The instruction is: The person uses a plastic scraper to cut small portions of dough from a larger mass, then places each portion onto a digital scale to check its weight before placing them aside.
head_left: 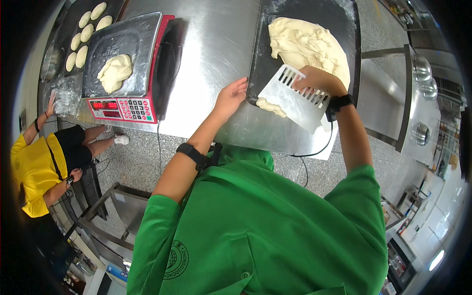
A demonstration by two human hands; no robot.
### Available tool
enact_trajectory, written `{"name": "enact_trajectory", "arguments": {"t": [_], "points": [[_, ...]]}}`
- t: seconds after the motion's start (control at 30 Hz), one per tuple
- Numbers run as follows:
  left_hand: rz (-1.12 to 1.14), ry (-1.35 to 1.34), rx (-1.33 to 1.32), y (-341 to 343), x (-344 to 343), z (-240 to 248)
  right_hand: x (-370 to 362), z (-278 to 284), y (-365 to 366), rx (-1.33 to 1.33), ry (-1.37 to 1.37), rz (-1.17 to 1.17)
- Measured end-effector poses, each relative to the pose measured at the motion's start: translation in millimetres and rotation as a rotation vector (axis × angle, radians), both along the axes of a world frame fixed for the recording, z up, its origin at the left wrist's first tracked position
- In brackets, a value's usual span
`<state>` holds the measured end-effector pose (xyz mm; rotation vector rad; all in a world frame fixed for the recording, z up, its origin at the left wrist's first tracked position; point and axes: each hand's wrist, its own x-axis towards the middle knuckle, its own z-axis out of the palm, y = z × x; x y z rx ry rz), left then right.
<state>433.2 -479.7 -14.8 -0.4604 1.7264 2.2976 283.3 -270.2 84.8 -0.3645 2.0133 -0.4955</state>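
A person in a green shirt point(255, 231) leans over a stainless steel table point(216, 44), both forearms reaching up into view, each wrist wearing a black band. The right hand point(317, 81) is closed around the slotted top edge of a white plastic dough scraper point(295, 101), fingers curled over the grip and the broad blade angled down toward the table's near edge. A small cut piece of dough point(271, 106) lies just beside the blade's lower left corner, at the near end of a dark tray point(265, 49), below and to the left of the gripping fingers. The left hand point(231, 98) is open and holds nothing, fingers extended and resting near the tray's left rim, the cut piece close to its right. Beyond the scraper, a large mass of pale dough point(305, 46) fills the tray, its near edge touching or just behind the right hand's knuckles. Further left stands a red digital scale point(128, 105) with a lump of dough point(115, 73) on its steel pan. Behind it, a second dark tray point(115, 7) carries rows of small portioned dough pieces point(86, 32). At far left, another person in a yellow shirt point(32, 167) stands at the table's end, one hand on it.
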Motion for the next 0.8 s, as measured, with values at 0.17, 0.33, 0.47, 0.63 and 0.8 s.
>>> {"name": "enact_trajectory", "arguments": {"t": [0.17, 0.33, 0.47, 0.63, 0.8], "points": [[0.054, 0.026, -0.185, 5.6, 6.1, 5.7, 5.8, 1.1, 14.7, -0.214, -0.103, -0.261], [0.157, 0.014, 0.004, 9.4, 7.5, 43.7, 11.3, -10.7, 24.4, -0.459, -0.095, -0.553], [0.205, 0.047, 0.182, -12.5, 14.4, 79.4, 24.1, 22.4, -24.0, -0.731, -0.179, -0.863], [0.435, 0.160, 0.196, -73.3, 53.1, 108.3, 26.9, 78.2, -146.7, -0.920, -0.340, -0.776], [0.798, 0.115, 0.140, -138.2, 114.4, 117.6, 45.9, 79.3, -284.8, -1.006, 0.043, -0.472]]}}
